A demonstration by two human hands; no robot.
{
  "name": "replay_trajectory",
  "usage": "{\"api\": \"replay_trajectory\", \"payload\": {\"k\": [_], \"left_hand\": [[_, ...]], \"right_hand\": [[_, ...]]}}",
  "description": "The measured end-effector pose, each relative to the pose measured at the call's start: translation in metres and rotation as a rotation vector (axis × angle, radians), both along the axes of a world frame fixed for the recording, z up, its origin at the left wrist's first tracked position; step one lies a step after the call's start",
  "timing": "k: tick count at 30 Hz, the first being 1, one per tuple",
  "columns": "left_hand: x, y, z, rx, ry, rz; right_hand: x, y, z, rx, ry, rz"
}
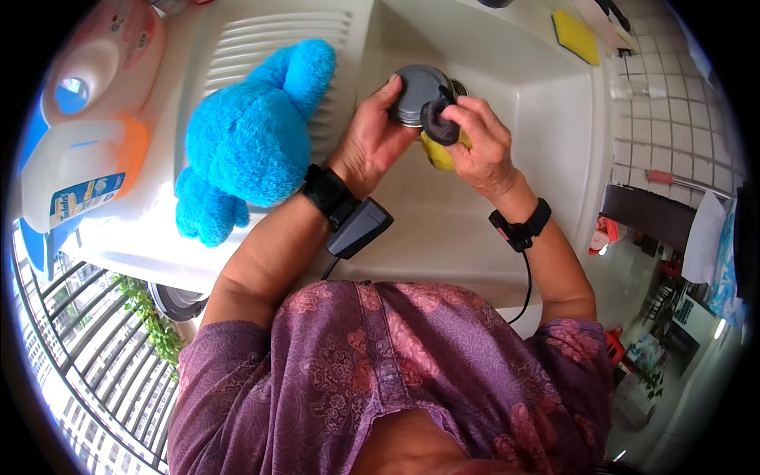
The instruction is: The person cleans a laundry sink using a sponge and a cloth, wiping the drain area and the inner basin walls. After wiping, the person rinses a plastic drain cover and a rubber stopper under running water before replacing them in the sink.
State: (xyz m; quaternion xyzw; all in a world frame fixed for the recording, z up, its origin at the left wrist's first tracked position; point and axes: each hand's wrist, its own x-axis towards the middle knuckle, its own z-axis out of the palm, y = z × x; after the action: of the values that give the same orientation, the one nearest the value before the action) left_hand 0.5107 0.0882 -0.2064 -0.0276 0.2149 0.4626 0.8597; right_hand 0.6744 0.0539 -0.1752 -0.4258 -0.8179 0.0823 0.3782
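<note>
Over the basin of a white laundry sink (pixel 457 237), my left hand (pixel 377 127) grips a round grey tin or lid (pixel 418 95) by its edge, thumb on the near left side. A dark, curled cloth-like piece (pixel 440 122) is pinched in the fingers of my right hand (pixel 484 142), against the tin's right edge. Below it shows a yellow piece of cloth (pixel 438 155); whether the two are joined, I cannot tell. The sink drain (pixel 460 88) is partly hidden behind the tin. To the left, a fluffy blue plush toy (pixel 246 139) lies on the ribbed washboard (pixel 279 32).
Large detergent bottles (pixel 89 172) stand along the left side. A yellow sponge (pixel 575 37) rests on the far right rim. Black wrist straps (pixel 332 196) with cables sit on both forearms. A tiled wall (pixel 647 119) borders the right; a barred railing (pixel 101 332) is at lower left.
</note>
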Motion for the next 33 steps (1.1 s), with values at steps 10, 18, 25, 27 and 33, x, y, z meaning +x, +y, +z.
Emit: {"api": "replay_trajectory", "payload": {"k": [10, 18, 25, 27, 33], "left_hand": [[-0.009, -0.001, 0.012, 0.18, 0.023, -0.013], [-0.006, -0.009, 0.019, 0.336, 0.261, -0.119], [-0.001, -0.014, 0.018, 0.451, 0.464, -0.268], [-0.001, -0.016, 0.017, 0.475, 0.524, -0.295], [0.0, -0.014, 0.019, 0.442, 0.459, -0.22]], "right_hand": [[0.0, 0.009, 0.027, -0.619, 0.465, -0.16], [0.022, 0.042, 0.053, -0.714, 0.227, -0.023], [0.013, 0.061, 0.059, -0.851, 0.046, 0.147], [0.003, 0.063, 0.057, -0.771, -0.104, 0.171], [0.015, 0.056, 0.047, -1.007, 0.282, -0.007]]}}
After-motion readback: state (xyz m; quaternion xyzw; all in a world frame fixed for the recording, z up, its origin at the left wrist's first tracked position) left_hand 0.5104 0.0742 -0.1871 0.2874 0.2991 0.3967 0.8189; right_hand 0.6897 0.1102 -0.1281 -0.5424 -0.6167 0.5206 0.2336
